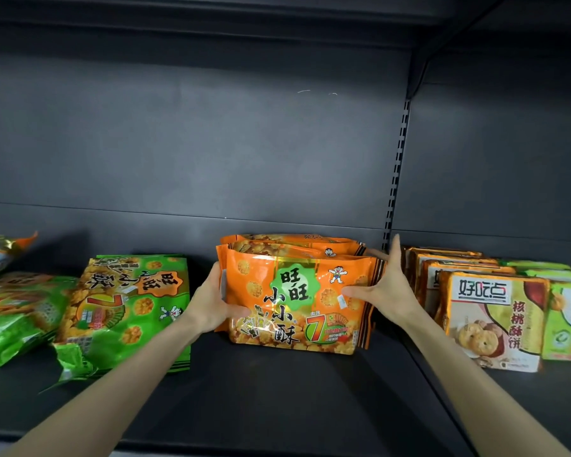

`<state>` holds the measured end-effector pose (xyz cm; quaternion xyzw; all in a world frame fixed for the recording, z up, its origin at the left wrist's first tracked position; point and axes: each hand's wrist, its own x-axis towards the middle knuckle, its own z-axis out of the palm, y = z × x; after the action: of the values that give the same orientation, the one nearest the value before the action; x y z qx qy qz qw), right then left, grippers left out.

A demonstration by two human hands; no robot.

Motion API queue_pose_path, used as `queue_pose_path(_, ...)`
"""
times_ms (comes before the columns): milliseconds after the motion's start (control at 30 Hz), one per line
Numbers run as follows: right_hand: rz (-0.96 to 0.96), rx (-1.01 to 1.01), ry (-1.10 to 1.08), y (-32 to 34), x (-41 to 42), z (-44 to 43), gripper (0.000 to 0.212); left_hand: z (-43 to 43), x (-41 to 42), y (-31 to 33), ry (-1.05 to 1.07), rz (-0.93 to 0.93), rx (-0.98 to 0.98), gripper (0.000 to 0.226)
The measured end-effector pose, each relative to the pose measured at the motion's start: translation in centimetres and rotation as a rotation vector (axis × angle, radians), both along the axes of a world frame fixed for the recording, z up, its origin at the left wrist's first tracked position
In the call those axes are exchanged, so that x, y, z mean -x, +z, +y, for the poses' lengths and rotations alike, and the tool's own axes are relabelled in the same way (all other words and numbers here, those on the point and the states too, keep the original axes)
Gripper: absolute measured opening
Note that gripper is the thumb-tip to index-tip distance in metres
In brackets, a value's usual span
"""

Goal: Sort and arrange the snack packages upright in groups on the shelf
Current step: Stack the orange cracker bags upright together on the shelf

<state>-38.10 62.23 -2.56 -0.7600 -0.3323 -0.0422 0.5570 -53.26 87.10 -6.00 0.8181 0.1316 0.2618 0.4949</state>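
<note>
An upright row of orange snack bags stands mid-shelf, front bag facing me. My left hand grips the left edge of the front orange bag, thumb across its face. My right hand presses the right side of the same bag, thumb on its front, fingers pointing up. A green snack bag lies flat and upside down to the left. More green bags lie piled at the far left.
Right of a slotted upright post, orange-edged biscuit packs stand in a row, with green packs beside them. The dark shelf board stretches in front of the bags. The dark back panel rises behind.
</note>
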Motion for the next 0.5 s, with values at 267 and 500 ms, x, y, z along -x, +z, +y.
queue_pose_path(267,-0.114,0.212,0.032,0.5,-0.6,1.0,0.128,0.1,-0.2,-0.1,-0.064,0.051,0.015,0.097)
queue_pose_path(500,-0.192,0.230,0.006,0.2,-1.0,1.6,0.102,0.6,-0.6,-0.8,0.101,0.048,-0.072,0.091)
